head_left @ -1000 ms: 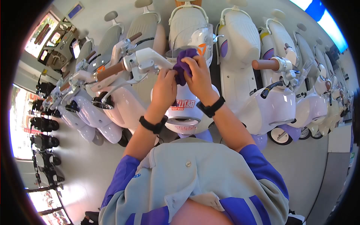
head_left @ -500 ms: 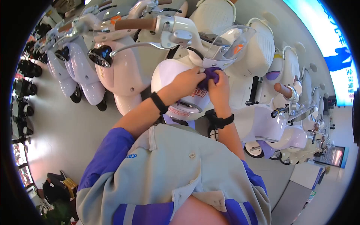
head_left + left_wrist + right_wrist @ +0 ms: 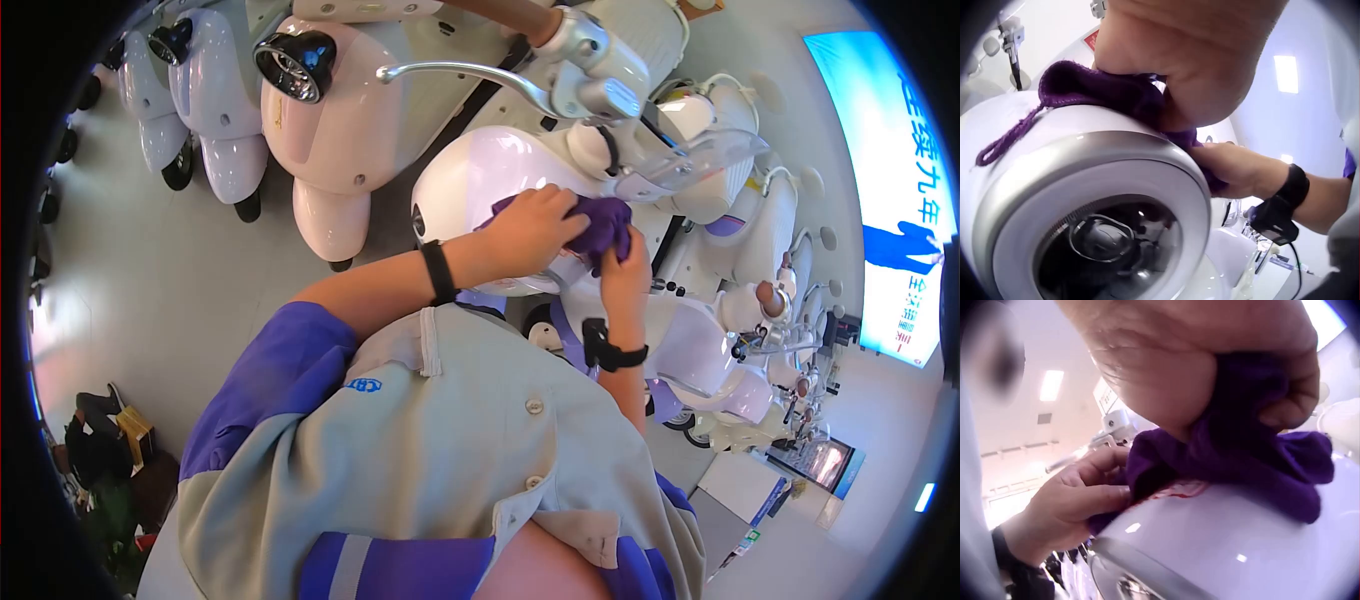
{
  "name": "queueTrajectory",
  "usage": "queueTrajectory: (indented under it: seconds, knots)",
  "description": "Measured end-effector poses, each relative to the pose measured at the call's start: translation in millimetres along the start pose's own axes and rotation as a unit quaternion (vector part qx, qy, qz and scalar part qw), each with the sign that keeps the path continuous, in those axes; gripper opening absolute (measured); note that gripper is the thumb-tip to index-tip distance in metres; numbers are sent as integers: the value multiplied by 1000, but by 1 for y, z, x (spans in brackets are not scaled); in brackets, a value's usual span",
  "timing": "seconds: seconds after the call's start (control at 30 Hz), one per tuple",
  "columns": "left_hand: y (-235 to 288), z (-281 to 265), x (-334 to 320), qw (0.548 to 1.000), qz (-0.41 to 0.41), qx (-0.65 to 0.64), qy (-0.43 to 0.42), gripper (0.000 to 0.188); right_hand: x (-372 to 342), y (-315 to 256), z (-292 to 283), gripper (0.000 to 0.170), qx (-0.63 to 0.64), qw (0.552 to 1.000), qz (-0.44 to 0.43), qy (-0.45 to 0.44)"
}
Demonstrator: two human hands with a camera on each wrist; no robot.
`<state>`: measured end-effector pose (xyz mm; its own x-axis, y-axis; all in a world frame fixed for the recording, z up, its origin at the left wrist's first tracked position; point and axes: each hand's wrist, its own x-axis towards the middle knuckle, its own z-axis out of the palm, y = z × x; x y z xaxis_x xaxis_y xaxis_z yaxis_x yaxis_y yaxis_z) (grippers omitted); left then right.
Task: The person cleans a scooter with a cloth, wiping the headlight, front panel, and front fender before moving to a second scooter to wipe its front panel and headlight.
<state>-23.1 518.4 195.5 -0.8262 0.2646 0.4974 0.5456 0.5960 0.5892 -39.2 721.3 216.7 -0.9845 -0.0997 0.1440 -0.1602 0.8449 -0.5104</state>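
Note:
A purple cloth (image 3: 603,225) lies bunched between both hands, on the white and pale-purple front of a scooter (image 3: 480,170). My left hand (image 3: 535,232) holds its left part, palm down, with a piece of cloth showing past the wrist side. At the cloth's right end, my right hand (image 3: 625,285) pinches it. Below the cloth in the left wrist view is the round headlight (image 3: 1107,244). The right wrist view has the right hand's fingers curled round the cloth (image 3: 1235,444), just above red lettering (image 3: 1179,489) on the glossy shell.
A brake lever (image 3: 470,72) and a brown grip (image 3: 510,15) reach over the scooter's front. To the left stands a pink scooter (image 3: 320,130) with a black headlight; more white scooters (image 3: 690,345) line the right. A lit screen (image 3: 890,200) hangs at the far right.
The view has turned and moved closer to the scooter's left side. Both hands and the cloth have shifted right in the picture, and the cloth is more spread out than before.

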Motion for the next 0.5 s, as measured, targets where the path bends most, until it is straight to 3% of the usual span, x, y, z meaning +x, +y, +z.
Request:
queueTrajectory:
  seconds: [0.07,0.17,0.23,0.27,0.33,0.4,0.43,0.5]
  knots:
    - [-12,-3,-4,1000,25,-2,1,29,-3,9,6,47,58,997,59,-5]
    - [-55,-3,-10,997,21,-61,31,28,-3,-44,21,47,-69,997,-30,35]
    - [-96,-1,-24,993,-15,-85,84,29,13,-88,30,47,-100,991,-91,-16]
    - [-124,2,-34,988,-67,-98,94,32,21,-102,40,48,-98,980,-170,-22]
    - [-164,9,-62,977,-155,-98,106,36,34,-123,78,27,-132,953,-266,-56]
    - [-187,19,-86,968,-204,-86,118,38,32,-138,119,12,-186,929,-295,-124]
    - [-197,23,-96,963,-211,-100,137,33,24,-141,141,11,-219,916,-302,-146]
    - [-204,21,-112,942,-299,-125,91,35,9,-138,168,12,-277,887,-327,-170]
